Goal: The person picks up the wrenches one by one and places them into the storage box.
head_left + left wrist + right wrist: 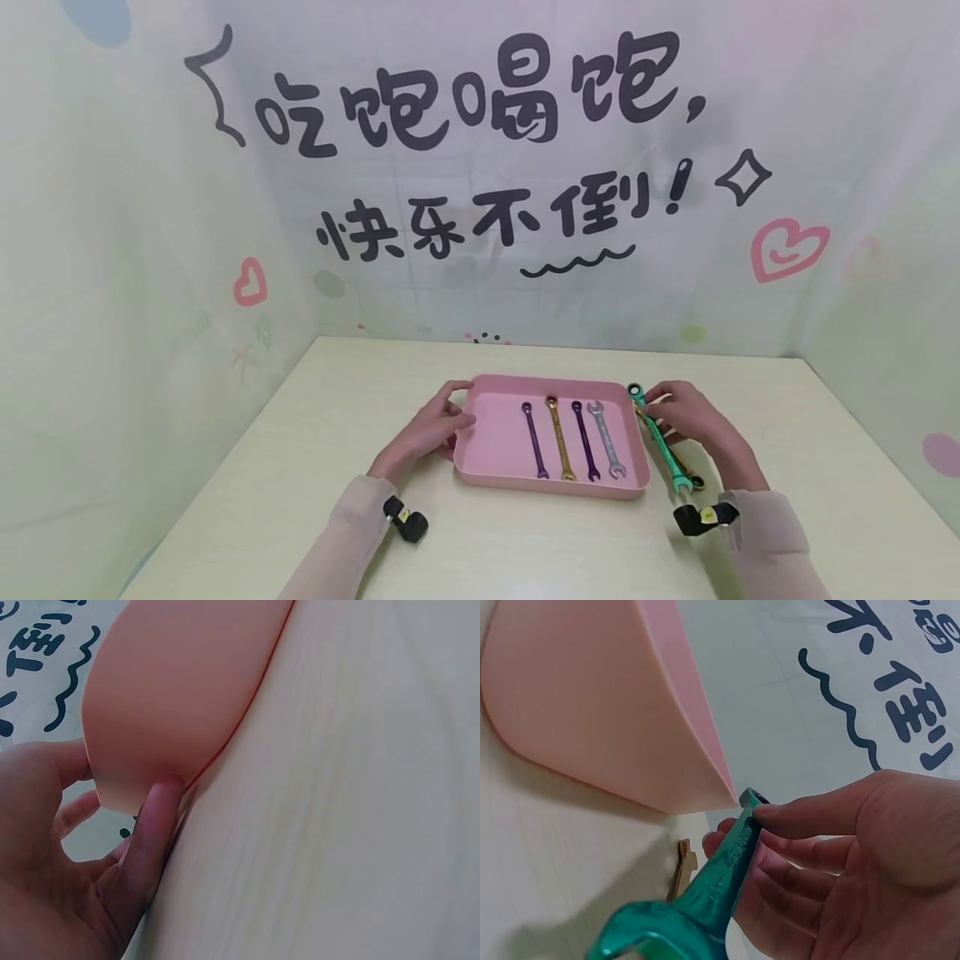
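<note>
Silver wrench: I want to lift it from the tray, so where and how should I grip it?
Probably mid-shaft, pinched from above: the silver wrench lies flat in the tray, its shaft slimmer than both heads, with a purple wrench close on its left.

Lead: Contents of the pink tray (491, 437)?
Inspector: Four, side by side, left to right: purple wrench (535, 442), gold wrench (560, 439), dark purple wrench (585, 440), silver wrench (606, 440).
Lead: Left grip (429, 427)?
Inspector: Holds the tray's left rim.
Lead: Right grip (686, 412)?
Inspector: Pinches a green wrench (661, 445), tilted, just beside the tray's right wall; a second gold wrench (697, 481) shows partly behind it.
Lead: Setting?
Inspector: Pale surface (555, 550); behind it, a printed cloth (480, 300) with dark lettering and pink hearts.
</note>
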Available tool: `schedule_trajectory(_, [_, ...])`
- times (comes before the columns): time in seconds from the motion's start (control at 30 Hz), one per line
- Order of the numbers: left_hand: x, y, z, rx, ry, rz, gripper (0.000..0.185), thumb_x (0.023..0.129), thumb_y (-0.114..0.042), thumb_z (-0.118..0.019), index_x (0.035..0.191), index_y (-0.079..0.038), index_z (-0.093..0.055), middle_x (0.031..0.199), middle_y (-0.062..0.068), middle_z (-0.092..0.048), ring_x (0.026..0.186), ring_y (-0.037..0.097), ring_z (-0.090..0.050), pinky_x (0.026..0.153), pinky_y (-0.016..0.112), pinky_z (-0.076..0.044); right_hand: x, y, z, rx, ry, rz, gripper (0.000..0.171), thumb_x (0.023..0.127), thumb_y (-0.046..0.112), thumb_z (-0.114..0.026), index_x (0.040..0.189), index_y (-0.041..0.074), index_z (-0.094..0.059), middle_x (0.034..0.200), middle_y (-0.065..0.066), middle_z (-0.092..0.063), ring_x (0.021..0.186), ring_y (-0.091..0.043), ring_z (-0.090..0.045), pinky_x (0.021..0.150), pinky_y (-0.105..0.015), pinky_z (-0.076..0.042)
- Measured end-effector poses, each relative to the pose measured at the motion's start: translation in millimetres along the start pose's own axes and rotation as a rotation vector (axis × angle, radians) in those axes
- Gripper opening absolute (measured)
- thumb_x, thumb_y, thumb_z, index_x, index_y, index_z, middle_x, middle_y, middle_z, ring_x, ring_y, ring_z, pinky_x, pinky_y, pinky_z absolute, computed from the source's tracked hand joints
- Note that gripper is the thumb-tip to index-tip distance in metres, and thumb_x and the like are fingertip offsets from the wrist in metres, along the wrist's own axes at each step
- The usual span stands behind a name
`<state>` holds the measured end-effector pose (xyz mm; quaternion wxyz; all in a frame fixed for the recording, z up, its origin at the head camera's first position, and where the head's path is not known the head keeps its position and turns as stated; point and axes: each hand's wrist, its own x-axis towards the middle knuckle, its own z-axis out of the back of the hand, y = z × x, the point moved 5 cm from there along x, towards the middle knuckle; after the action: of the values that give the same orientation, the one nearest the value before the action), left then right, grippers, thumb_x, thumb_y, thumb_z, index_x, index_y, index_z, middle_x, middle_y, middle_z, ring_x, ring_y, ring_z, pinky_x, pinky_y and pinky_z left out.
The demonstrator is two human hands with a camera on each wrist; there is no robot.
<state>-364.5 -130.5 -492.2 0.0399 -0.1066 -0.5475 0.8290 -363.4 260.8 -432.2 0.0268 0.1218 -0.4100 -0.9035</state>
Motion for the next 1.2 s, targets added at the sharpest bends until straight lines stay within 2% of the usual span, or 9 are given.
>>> schedule_trajectory(0.37, [0.8,-1.5,-0.5,-0.005,0.014,-0.004,0.062,0.098,-0.023,-0.066,0.154,-0.031,-0.041,0.112,0.014,-0.060,0.067,0.019,-0.060,0.049,0.029,-0.056,-2.4,-0.2,3.6,0.002,-0.020,-0.004,0.039,0.102,0.012,-0.056,0.130,-0.015,-0.052,0.108,-0.027,-0.066,0.081,-0.023,-0.066,0.069,-0.039,-0.064])
schedule_trajectory(0.83, [-0.3,-0.5,-2.3,0.005,0.009,0.002,0.061,0.098,-0.023,-0.065,0.154,-0.031,-0.041,0.112,0.014,-0.060,0.067,0.018,-0.060,0.049,0.028,-0.056,-2.7,1.8,2.5,0.013,-0.025,0.019,0.039,0.102,0.013,-0.058,0.130,-0.014,-0.053,0.099,-0.021,-0.067,0.078,-0.021,-0.064,0.067,-0.037,-0.063])
schedule_trajectory(1.2, [-1.7,-1.7,-0.6,0.021,-0.002,0.011,0.061,0.099,-0.024,-0.065,0.154,-0.032,-0.040,0.111,0.013,-0.060,0.068,0.018,-0.060,0.049,0.027,-0.055,-5.5,8.5,4.8,0.013,-0.034,0.026,0.040,0.102,0.012,-0.057,0.131,-0.014,-0.052,0.103,-0.024,-0.066,0.079,-0.023,-0.065,0.069,-0.038,-0.064])
